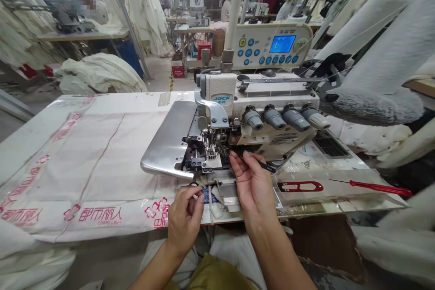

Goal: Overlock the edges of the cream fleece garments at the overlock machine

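A white overlock sewing machine (217, 85) stands in the middle of the table, its front cover swung down so that the needle and looper area (211, 148) is exposed. My right hand (254, 181) is closed around slim black tweezers (267, 167), whose tip end reaches toward the loopers. Where the tips touch is too small to tell. Lower left, my left hand (185, 213) is pinched closed in front of the opened cover, near a blue patterned scrap (209, 195). Whatever lies between its fingertips cannot be made out. A polished metal side plate (170, 140) extends left of the needles.
Red thread snips (301, 186) and a red-handled screwdriver (380, 187) lie on the table's right side. Plastic-covered cloth (98, 158) spreads over the left side. Behind the machine stands a control panel (268, 47); large thread cones (384, 50) rise at right. Co-workers sit farther back.
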### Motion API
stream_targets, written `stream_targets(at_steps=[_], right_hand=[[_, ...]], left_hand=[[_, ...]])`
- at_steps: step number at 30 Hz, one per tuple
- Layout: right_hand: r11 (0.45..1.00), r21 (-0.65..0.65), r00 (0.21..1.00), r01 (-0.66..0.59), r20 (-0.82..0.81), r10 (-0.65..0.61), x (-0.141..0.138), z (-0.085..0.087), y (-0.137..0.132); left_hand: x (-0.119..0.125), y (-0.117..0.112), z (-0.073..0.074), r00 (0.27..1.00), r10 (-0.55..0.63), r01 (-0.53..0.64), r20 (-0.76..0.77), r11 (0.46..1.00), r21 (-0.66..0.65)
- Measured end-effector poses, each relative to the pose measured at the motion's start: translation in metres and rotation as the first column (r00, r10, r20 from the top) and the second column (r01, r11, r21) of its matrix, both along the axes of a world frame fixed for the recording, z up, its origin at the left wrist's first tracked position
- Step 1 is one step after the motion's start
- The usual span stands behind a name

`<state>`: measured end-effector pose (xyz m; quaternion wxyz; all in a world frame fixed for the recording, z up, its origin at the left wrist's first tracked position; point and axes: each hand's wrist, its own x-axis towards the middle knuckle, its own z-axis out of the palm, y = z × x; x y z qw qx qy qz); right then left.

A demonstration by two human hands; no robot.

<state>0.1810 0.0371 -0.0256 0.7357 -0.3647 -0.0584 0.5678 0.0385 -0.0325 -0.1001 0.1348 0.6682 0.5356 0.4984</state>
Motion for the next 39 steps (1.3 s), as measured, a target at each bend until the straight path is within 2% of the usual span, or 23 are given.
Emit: stream_targets(at_steps=[19, 31, 39], right_hand=[[1.0, 0.018, 0.999, -0.004, 0.043, 0.003, -0.0018, -0.0015, 0.0011], [0.994, 0.064, 0.989, 0.091, 0.114, -0.098, -0.0046, -0.0009, -0.0021], [0.996, 0.054, 0.992, 0.065, 0.103, -0.07, -0.008, -0.0006, -0.0013]], left_hand=[[0.0017, -0.0007, 0.0017, 1.0, 0.012, -0.012, -0.001, 1.0, 0.003], [0.0004, 0.0009, 0.0041, 0.999, -0.015, 0.016, -0.029, 1.0, 0.019], [-0.0005, 0.0007, 0.0024, 0.999, -0.024, 0.025, -0.032, 0.999, 0.031]])
